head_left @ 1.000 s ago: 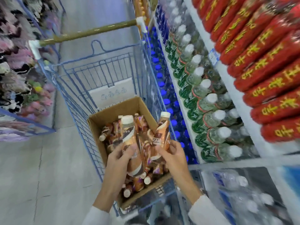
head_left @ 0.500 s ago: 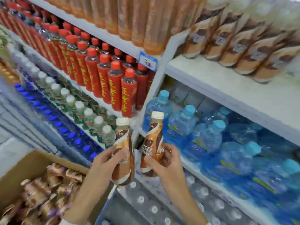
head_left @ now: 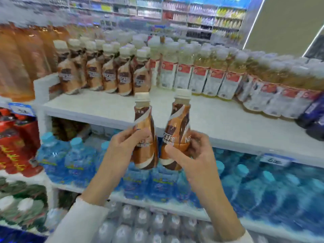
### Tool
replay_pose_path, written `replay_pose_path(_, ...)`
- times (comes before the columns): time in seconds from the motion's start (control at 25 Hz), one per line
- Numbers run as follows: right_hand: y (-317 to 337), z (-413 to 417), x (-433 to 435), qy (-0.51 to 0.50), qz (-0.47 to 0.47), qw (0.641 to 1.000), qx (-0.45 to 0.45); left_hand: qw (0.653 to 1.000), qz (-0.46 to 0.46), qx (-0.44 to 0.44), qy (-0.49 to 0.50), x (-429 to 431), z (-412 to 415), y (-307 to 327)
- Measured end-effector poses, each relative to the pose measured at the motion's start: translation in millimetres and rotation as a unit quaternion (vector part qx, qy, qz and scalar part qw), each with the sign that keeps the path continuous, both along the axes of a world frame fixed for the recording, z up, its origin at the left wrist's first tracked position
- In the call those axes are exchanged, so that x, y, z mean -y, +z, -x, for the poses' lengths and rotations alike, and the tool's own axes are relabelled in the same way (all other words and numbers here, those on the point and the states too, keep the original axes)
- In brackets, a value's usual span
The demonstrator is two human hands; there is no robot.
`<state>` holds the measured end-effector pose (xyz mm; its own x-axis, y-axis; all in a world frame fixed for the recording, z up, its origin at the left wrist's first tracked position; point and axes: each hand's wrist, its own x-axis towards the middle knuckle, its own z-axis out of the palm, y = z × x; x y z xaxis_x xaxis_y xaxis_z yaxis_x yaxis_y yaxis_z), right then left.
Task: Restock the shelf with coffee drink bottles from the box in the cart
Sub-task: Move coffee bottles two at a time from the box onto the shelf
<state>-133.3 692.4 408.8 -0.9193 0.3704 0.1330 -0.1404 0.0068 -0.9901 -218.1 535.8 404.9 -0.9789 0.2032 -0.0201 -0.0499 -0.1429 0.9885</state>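
Note:
My left hand [head_left: 121, 148] grips a brown coffee drink bottle [head_left: 144, 120] with a cream cap, held upright. My right hand [head_left: 194, 155] grips a second coffee drink bottle [head_left: 178, 123], also upright, close beside the first. Both bottles are in front of the edge of a white shelf [head_left: 219, 120]. At the back left of that shelf stands a row of several matching coffee bottles [head_left: 108, 74], with bare shelf in front of them. The box and the cart are out of view.
Pale yellow drink bottles with white-and-red labels [head_left: 201, 78] fill the shelf right of the coffee row. Amber bottles [head_left: 17, 67] stand far left, red bottles [head_left: 15, 144] below them. Blue-capped water bottles [head_left: 245, 186] fill the shelf underneath. Dark blue bottles [head_left: 313, 116] sit far right.
The view has swung up from the cart and box to the shelf. Both hands have carried their bottles up to the level of the white shelf with the coffee row.

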Motion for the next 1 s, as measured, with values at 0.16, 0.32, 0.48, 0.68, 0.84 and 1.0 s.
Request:
replay_pose_path(0.16,17.2,26.5,-36.5,-0.060,-0.039,0.997,-0.032,0.996,0.014,-0.077,-0.051,-44.5,34.2,28.9)
replay_pose_path(0.32,29.2,61.9,-58.6,-0.088,-0.061,0.993,-0.046,0.988,0.036,-0.137,-0.055,-67.7,68.7,39.2)
replay_pose_path(0.48,22.4,86.4,-71.6,-0.087,-0.080,0.992,-0.036,0.984,0.055,-0.162,-0.052,-78.5,92.4,31.2)
replay_pose_path(0.68,11.1,91.8,-77.8,-0.073,-0.101,0.992,-0.012,0.981,0.069,-0.172,-0.065,-82.1,97.8,22.8)
replay_pose_path(0.84,6.3,89.5,-86.9,-0.045,-0.122,0.991,0.013,0.974,0.079,-0.179,-0.113,-70.6,104.4,13.1)
replay_pose_path(1.0,10.2,83.6,-91.9,-0.049,-0.141,0.989,0.013,0.969,0.117,-0.182,-0.118,-60.7,105.1,11.4)
